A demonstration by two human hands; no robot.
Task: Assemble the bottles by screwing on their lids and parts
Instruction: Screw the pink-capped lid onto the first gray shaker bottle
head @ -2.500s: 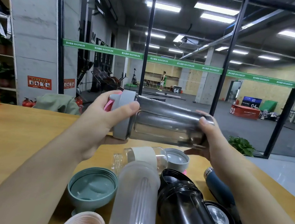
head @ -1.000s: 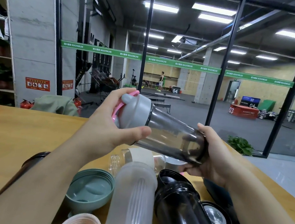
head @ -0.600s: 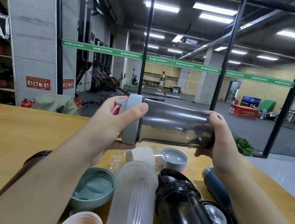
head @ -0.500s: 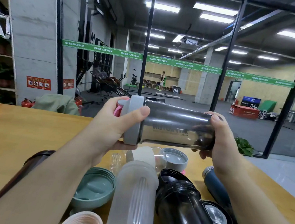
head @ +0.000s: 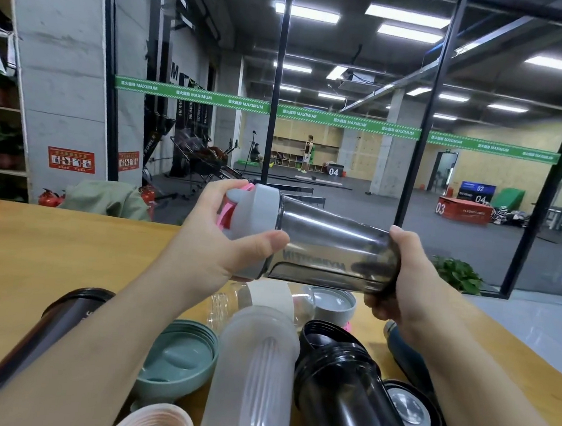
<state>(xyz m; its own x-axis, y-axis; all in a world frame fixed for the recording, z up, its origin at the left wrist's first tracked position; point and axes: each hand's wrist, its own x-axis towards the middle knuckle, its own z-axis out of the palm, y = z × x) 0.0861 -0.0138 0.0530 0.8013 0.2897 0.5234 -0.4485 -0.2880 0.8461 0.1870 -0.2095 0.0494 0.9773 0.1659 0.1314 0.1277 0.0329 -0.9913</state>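
Note:
I hold a smoky transparent shaker bottle (head: 331,247) sideways above the table. Its grey lid (head: 258,217) with a pink flip tab sits on the bottle's left end. My left hand (head: 216,241) grips that lid, thumb across its side. My right hand (head: 402,284) wraps the bottle's base at the right. Below lie a frosted white bottle (head: 255,373), a black bottle (head: 348,398), a sage green lid (head: 178,360), a loose grey lid (head: 333,302), a clear bottle with a white band (head: 265,296) and a blue bottle (head: 406,353).
The wooden table (head: 47,260) stretches left. A dark bottle (head: 52,325) lies under my left forearm. A pink lid (head: 156,422) is at the bottom edge, a black cap with a metal inside (head: 408,414) by my right forearm. Glass wall behind.
The bottle has tilted slightly, lid end up and base down. My left hand has turned around the lid, showing more of the pink tab. My right hand still holds the base.

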